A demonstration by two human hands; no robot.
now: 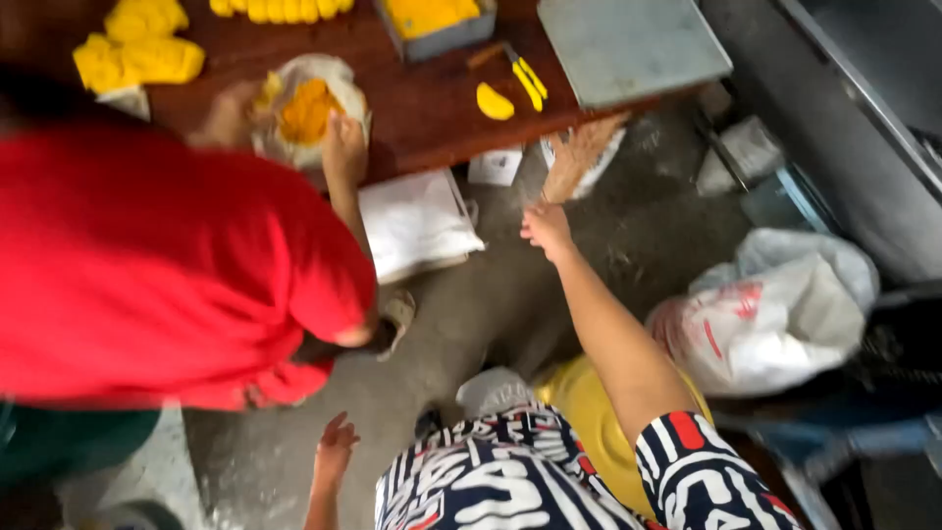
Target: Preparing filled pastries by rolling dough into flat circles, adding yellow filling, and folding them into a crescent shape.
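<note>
The head view looks down on a white plastic bag (pixel 574 157) lying on the grey floor (pixel 461 314) just below the edge of the brown table (pixel 422 108), its long axis running up and to the right. It lies straight ahead of the right hand (pixel 546 228), which reaches toward it with fingers loosely open, holding nothing. The left hand (pixel 335 450) hangs low and well apart, fingers spread and empty. Nearby, a person in red (pixel 167 265) handles yellow pieces in another bag (pixel 312 106).
</note>
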